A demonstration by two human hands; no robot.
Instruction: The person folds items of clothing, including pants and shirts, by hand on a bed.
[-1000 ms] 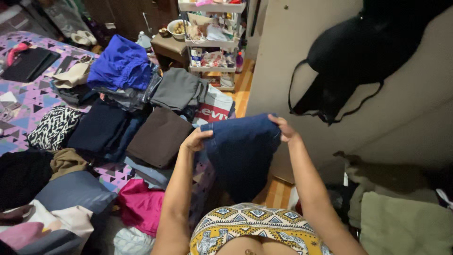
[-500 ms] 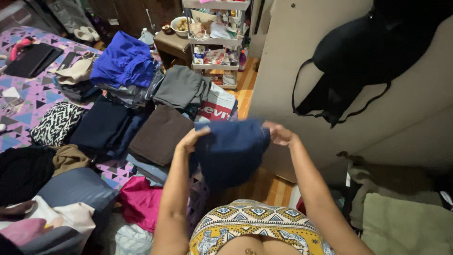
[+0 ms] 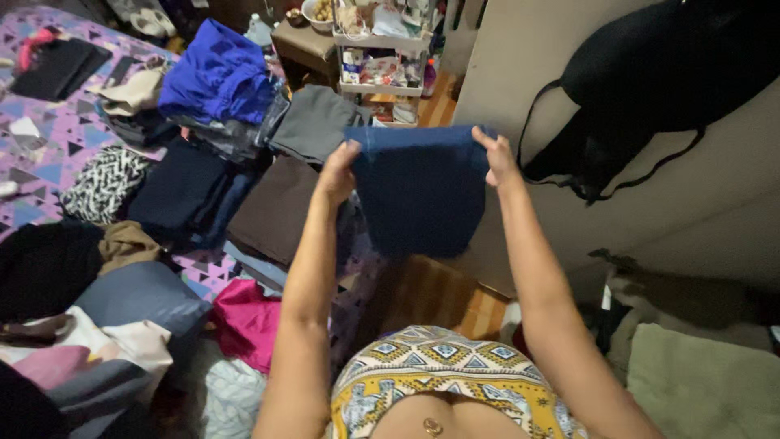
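Bedroom w/ a bed (image 3: 49, 146) in a purple triangle-print sheet, taking up everything left of the navy garment (image 3: 418, 191). Furthest left of it: a dark heap, a tan piece, a zebra-print fold (image 3: 104, 183). Nearer the garment: one bright blue pile (image 3: 218, 77), one grey fold (image 3: 313, 122), one brown fold (image 3: 276, 210), one magenta piece (image 3: 245, 321) low down. Behind the garment, a white shelf cart (image 3: 382, 49).

Left hand (image 3: 337, 171) pinches the garment's top-left corner, grip closed tight on the cloth; right hand (image 3: 497, 158) does the same at the top-right corner. Garment hangs flat between them, held up over the bed edge and wood floor (image 3: 431, 297), not touching either. Looks like the spread-and-square stage of a fold; next move prob. needs both corners kept level. Right of the garment: one black strappy top (image 3: 626, 97) hanging on a pale door, one olive cloth (image 3: 703, 386) below.
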